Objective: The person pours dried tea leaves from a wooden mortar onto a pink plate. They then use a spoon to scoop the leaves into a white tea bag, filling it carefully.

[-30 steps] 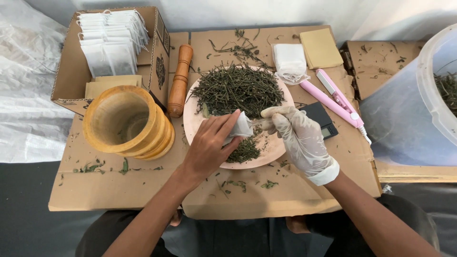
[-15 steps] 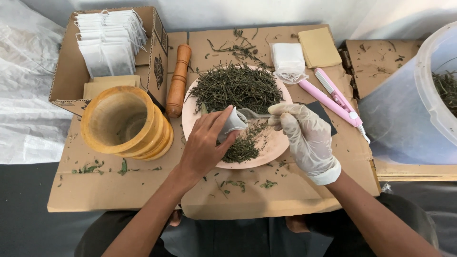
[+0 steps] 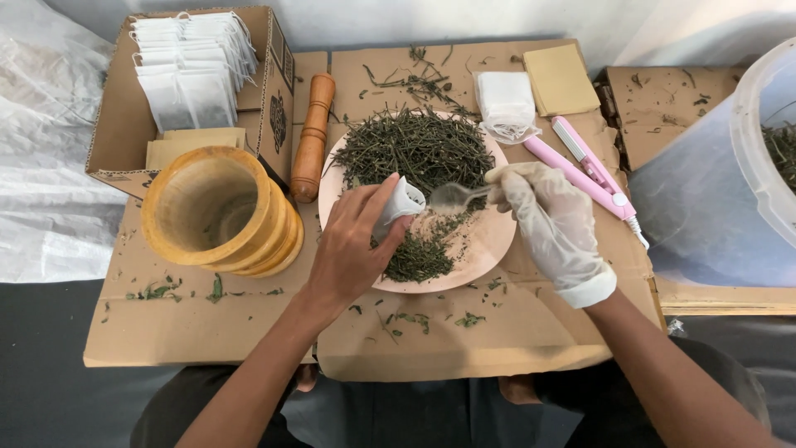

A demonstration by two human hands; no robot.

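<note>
From the head view, flat brown cardboard point(image 3: 207, 332) covers the work spot, with green bits scattered on it and dark floor below. The left hand point(image 3: 352, 249) pinches a small white bag point(image 3: 400, 203) over the pink plate point(image 3: 489, 241). The gloved right hand point(image 3: 551, 220) pinches a spoon point(image 3: 454, 196) at the bag's mouth.

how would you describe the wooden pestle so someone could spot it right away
Start at the big round wooden mortar on the left of the cardboard. The wooden pestle lies just to its right, between the cardboard box and the pink plate. It is the only turned brown wooden stick there.
</note>
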